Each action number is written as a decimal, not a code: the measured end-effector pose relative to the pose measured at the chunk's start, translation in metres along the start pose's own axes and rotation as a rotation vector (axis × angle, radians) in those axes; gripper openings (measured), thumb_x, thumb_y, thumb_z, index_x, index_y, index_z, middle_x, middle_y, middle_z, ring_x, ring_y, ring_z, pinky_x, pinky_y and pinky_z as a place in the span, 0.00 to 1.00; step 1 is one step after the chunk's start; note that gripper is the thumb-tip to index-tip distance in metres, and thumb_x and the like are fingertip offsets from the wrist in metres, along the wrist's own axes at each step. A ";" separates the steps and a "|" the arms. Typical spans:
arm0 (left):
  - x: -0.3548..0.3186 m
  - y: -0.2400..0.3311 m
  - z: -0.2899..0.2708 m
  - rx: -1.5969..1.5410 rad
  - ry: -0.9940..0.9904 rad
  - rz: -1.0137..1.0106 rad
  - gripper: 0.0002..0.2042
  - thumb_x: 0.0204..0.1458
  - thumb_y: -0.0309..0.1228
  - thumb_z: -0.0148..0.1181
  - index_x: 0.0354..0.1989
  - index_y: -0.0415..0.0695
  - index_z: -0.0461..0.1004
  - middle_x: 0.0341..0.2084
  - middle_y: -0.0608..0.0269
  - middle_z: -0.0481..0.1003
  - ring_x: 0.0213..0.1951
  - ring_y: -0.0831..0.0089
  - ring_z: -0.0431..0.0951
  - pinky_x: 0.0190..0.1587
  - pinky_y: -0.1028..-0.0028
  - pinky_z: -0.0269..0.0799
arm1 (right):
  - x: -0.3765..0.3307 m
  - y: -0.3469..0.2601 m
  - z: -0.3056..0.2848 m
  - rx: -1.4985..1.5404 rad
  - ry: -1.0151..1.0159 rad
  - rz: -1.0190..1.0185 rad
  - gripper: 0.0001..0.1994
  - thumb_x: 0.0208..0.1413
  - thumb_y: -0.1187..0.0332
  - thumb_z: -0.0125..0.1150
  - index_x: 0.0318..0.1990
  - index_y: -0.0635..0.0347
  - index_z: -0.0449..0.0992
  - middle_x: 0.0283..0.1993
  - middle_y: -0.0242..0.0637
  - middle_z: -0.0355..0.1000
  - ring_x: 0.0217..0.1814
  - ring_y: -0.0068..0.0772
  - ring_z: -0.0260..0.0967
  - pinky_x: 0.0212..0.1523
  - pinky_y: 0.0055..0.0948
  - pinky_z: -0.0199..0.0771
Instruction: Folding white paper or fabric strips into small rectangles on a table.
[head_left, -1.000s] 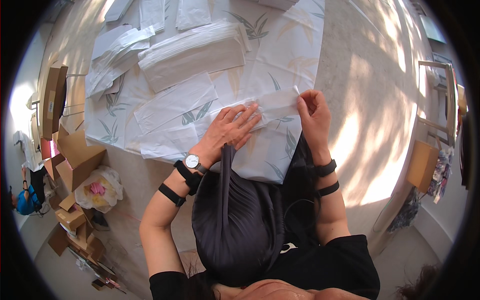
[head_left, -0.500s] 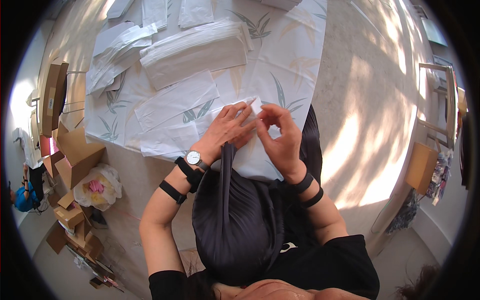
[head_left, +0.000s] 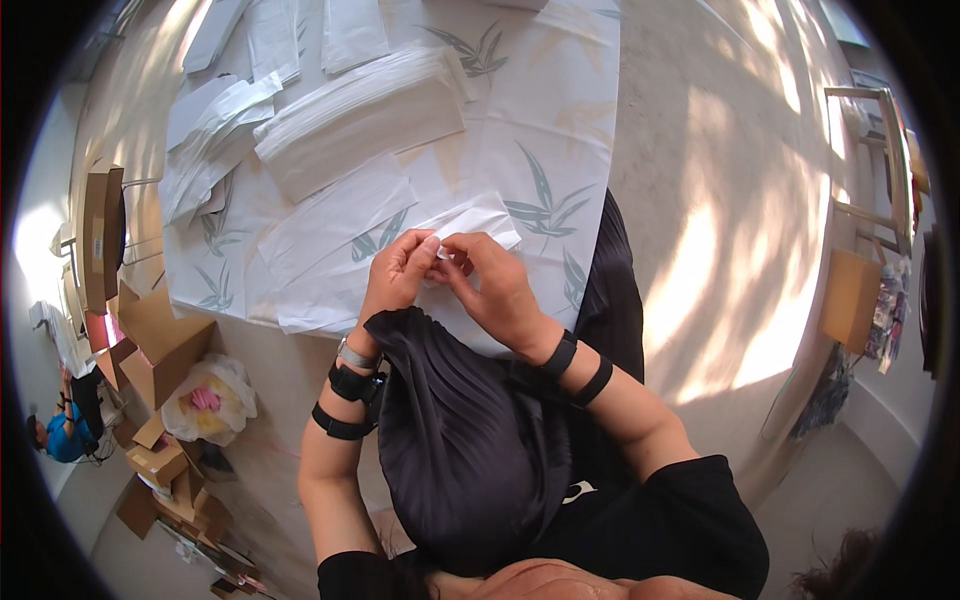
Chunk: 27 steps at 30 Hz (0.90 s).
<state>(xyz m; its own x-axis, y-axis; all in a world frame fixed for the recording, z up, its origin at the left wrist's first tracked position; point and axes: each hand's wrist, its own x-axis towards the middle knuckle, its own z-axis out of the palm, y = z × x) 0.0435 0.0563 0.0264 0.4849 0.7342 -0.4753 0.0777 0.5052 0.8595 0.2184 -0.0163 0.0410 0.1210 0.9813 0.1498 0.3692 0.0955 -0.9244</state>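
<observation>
My left hand [head_left: 398, 274] and my right hand [head_left: 492, 288] meet close together over the near edge of the table, both with fingers closed. Between their fingertips is a small white piece of paper [head_left: 442, 254]; whether it is loose or part of a larger sheet is hard to tell. Just beyond them lies a flat white paper sleeve [head_left: 484, 217], its near part hidden by my hands. Another thin white sleeve [head_left: 335, 222] rests flat to the left, in front of a thick stack of white paper sleeves [head_left: 360, 125].
More white paper bundles [head_left: 270, 40] lie at the far left of the patterned tablecloth [head_left: 570, 130]. Open cardboard boxes [head_left: 165, 345] and a clear plastic bag [head_left: 212, 398] stand on the floor at left. A person in blue [head_left: 62, 430] is beyond. A wooden frame [head_left: 885, 160] stands at right.
My hands have come together and nearer to me, with the fingers now pinching at one spot. The sleeve under them is more exposed. The view has shifted slightly.
</observation>
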 end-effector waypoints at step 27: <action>0.000 0.004 0.008 0.148 0.179 0.012 0.14 0.65 0.24 0.66 0.56 0.33 0.76 0.35 0.63 0.85 0.34 0.82 0.82 0.34 0.77 0.84 | -0.009 0.035 -0.052 -0.576 0.085 -0.119 0.16 0.51 0.78 0.70 0.48 0.57 0.79 0.49 0.40 0.75 0.51 0.46 0.74 0.54 0.42 0.71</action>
<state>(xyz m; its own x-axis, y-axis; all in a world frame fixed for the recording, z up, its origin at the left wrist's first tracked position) 0.0502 0.0543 0.0312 0.3255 0.8150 -0.4795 0.2058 0.4339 0.8772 0.2784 -0.0302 0.0252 0.1122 0.9504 0.2902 0.8227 0.0750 -0.5636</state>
